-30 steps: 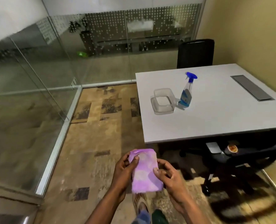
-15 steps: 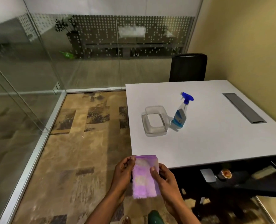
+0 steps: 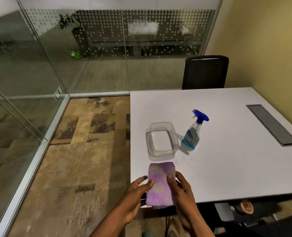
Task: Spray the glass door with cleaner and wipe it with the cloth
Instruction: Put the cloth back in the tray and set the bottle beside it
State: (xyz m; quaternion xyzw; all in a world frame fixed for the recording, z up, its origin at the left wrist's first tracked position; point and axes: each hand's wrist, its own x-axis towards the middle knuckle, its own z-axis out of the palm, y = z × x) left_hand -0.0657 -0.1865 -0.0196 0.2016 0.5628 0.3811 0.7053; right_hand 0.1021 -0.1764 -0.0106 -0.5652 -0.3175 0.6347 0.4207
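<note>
Both hands (image 3: pixel 160 194) pinch the folded cloth (image 3: pixel 160 183) at lower centre, fingers clamped on it; the spray bottle (image 3: pixel 193 132) stands untouched, so spraying and wiping seemingly remain.

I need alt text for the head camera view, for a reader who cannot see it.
Two hands, left hand and right hand, hold a folded purple cloth over the near corner of a white table. Behind it stand a clear container and a blue spray bottle; glass walls enclose the room.

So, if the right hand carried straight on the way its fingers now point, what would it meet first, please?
Probably the clear plastic container, just beyond the purple cloth that the right hand holds; depth is uncertain.
</note>
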